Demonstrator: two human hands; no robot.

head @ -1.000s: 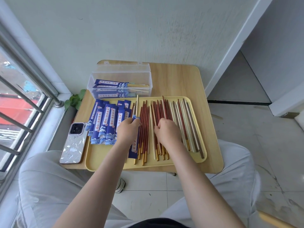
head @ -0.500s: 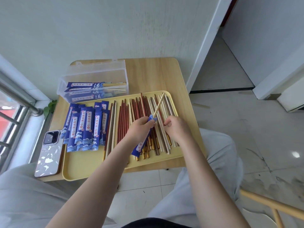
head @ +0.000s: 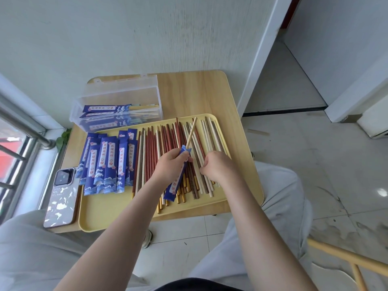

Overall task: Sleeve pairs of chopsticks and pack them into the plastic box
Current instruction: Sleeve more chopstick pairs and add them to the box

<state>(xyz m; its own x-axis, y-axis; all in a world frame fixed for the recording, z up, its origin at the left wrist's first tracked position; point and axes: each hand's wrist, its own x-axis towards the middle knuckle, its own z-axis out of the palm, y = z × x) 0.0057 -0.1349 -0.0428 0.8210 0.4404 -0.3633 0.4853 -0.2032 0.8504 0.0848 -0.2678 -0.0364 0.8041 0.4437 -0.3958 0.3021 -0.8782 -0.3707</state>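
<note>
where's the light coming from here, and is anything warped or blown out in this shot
Head view: daylight enters from the window on the left, which is overexposed; a small bright glare spot sits on the floor tiles at right. Wide-angle distortion bends the door frame and wall edges. The tray, left hand and right hand look reasonably sharp.

The counter (head: 201, 91) lies bare to the right of the open plastic box (head: 117, 106), giving a hand room there beside the wall (head: 147, 34); the box sits just behind the tray (head: 100, 221), its raised lid against the wall; the tray's near left corner is bare; loose chopsticks (head: 151, 152) fill its middle and right, a stack of blue sleeves (head: 105, 164) its left; a phone (head: 62, 198) takes up the counter's left edge by the window rail (head: 23, 127).
</note>
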